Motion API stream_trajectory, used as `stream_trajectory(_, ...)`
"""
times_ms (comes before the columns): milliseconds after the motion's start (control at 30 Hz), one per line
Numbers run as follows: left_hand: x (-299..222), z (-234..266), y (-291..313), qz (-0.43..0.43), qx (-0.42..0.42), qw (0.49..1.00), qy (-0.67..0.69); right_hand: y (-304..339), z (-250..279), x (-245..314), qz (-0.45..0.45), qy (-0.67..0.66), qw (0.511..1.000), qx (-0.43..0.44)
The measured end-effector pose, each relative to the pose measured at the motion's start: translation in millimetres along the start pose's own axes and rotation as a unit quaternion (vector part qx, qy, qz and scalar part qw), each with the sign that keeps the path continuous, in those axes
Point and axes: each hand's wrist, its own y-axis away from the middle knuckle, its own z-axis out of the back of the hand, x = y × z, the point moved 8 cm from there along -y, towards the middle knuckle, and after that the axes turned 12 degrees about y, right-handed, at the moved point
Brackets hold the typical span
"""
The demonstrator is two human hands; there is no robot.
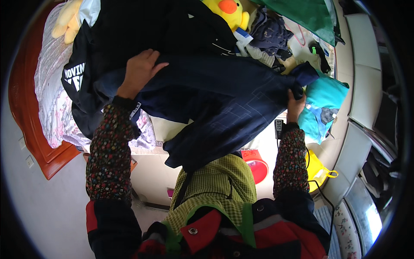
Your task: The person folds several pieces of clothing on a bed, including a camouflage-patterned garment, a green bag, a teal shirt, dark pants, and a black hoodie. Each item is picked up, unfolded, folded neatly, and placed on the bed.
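Observation:
A dark navy collared shirt (233, 97) with a thin-lined square pattern is spread across the bed in front of me. Its collar points to the right, and its lower edge hangs toward my lap. My left hand (141, 72) rests on the cloth at the left, fingers stretched out and thumb apart. At the collar end, my right hand (296, 106) is closed on the shirt; some of its fingers are hidden by the cloth. Under and beyond the shirt lies a black garment (146, 28) with white print.
On the bed's far side are a yellow plush toy (230, 15), crumpled dark clothes (269, 34) and a green cloth (306, 17). A teal bundle (323, 108) sits at the right. Below are a red bucket (257, 166) and a yellow container (317, 170). The wooden headboard (26, 99) stands left.

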Motion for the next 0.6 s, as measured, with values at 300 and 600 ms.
stream_trajectory(300, 19, 14, 126, 0.217, -0.194, 0.954, 0.070, 113, -25, 119, 0.376, 0.283, 0.873, 0.126)
stream_trajectory(600, -78, -121, 370, 0.444, 0.056, 0.827, 0.340, 128, -16, 138, 0.364, 0.223, 0.902, 0.068)
